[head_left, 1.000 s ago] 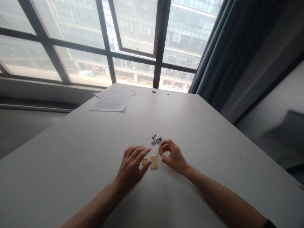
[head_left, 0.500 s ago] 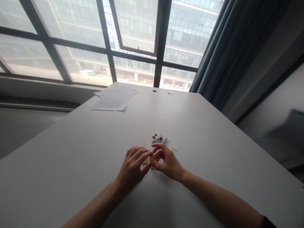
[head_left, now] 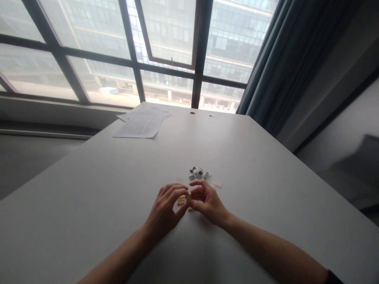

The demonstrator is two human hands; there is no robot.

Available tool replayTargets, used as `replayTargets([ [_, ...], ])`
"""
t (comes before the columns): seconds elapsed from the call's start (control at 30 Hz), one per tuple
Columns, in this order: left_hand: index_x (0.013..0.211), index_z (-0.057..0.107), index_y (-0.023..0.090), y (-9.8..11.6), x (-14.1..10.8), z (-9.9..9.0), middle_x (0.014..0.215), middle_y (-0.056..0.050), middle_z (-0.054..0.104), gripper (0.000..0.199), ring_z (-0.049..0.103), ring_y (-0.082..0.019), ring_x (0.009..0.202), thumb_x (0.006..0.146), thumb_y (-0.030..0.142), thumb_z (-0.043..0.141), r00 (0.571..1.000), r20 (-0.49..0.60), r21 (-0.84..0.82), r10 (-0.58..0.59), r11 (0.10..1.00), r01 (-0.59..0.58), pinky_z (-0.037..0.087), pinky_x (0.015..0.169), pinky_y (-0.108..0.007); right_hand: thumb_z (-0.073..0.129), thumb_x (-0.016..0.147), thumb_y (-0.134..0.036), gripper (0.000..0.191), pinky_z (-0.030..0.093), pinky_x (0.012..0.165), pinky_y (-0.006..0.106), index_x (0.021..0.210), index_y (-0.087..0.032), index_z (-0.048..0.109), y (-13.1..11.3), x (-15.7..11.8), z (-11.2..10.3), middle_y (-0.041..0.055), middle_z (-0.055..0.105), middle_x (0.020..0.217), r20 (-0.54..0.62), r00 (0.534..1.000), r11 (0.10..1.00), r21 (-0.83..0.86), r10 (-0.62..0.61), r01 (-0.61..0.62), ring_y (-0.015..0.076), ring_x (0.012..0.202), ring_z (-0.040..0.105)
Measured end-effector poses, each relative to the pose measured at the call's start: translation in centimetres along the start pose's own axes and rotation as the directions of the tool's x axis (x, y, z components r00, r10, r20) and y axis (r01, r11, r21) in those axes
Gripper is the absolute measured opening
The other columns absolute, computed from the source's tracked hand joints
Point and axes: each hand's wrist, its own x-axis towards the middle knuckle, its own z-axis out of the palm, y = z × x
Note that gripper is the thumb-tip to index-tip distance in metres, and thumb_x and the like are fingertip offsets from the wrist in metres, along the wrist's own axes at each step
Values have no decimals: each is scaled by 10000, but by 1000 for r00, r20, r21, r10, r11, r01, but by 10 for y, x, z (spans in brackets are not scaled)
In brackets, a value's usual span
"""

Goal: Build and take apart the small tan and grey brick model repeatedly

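Head view, the only one: my R hand (head_left: 210, 203) is clamped on a small tan piece (head_left: 189, 196), pinched btwn thumb & fingers, held upright approx. midway btwn the worktop's L and R edges, well in from the far edge. My L hand (head_left: 166, 203) meets it from the other side, fingers & thumb curved round; can't tell if they actually grip it or just rest against it. On the worktop (head_left: 103, 189), a tan studded plate (head_left: 181, 201) lies just beside my L fingertips, and a bit of another tan plate (head_left: 190, 209) peeks out under the hands, mostly hidden. Beyond the hands, toward the far edge, there's a pile of grey, black & white pcs (head_left: 197, 173), w/ a pale flat pc (head_left: 217, 184) near it on the R-edge side. Papers (head_left: 139, 123) are by the far L corner.

Step in hand, I'd judge: handling this one pc w/ both hands, poss. turning or lining it up; too small to tell which. Next move calls for a steady R pinch, light L fingertips for support, and care not to nudge the plates close by.
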Motion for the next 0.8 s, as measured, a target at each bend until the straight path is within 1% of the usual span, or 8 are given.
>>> replayTargets([
  [0.1,1055,536,212,-2,-1,1,1048,-81,645,246,564,-215,1042,822,165,598,1000,17,10,8,1000,-8,443,880,-371,751,641,-175,485,505,622,259,1064,-232,519,0,0,1,-42,595,755,-56,998,998,-60,-36,33,113,652,580],
  [0.2,1060,545,213,-2,-2,1,1028,-77,651,241,565,-215,1042,827,189,604,999,26,7,21,1000,-22,442,885,-369,758,632,-149,500,479,629,247,1066,-231,524,0,0,1,-56,582,722,-77,995,992,-117,-59,50,102,634,563],
  [0.37,1027,559,208,-1,0,0,1003,-78,659,224,585,-213,1001,817,239,631,1000,-3,39,12,999,-12,458,861,-358,767,653,-194,487,507,660,277,1071,-230,518,2,-2,0,-38,605,746,-68,996,992,-109,-63,55,124,673,596],
  [0.53,1019,569,212,0,2,-1,983,-66,670,212,597,-205,981,817,222,633,999,-23,43,31,999,-30,468,845,-347,716,719,-243,383,530,634,290,1046,-226,517,3,-3,1,-18,634,771,-57,998,998,-57,-35,31,140,682,621],
  [0.67,1039,580,217,0,3,-1,995,-65,672,227,603,-197,970,820,224,638,999,-14,21,49,999,-49,475,834,-335,642,788,-247,313,524,663,292,1070,-223,510,2,-5,3,-2,669,796,-18,999,996,-84,-29,27,145,724,637],
  [0.73,1053,581,217,-1,3,-2,1001,-69,670,237,602,-198,972,822,230,635,999,-18,20,43,999,-43,478,841,-337,622,801,-249,303,520,673,297,1083,-223,513,-2,-5,1,2,675,811,-9,999,991,-131,-36,34,146,731,640],
  [0.8,1075,574,210,-2,2,-2,1001,-75,664,266,596,-205,971,819,233,640,999,-26,28,31,999,-31,479,846,-347,621,798,-242,290,512,688,298,1076,-221,537,-9,-3,-6,10,677,847,-31,997,964,-258,-68,58,148,749,638],
])
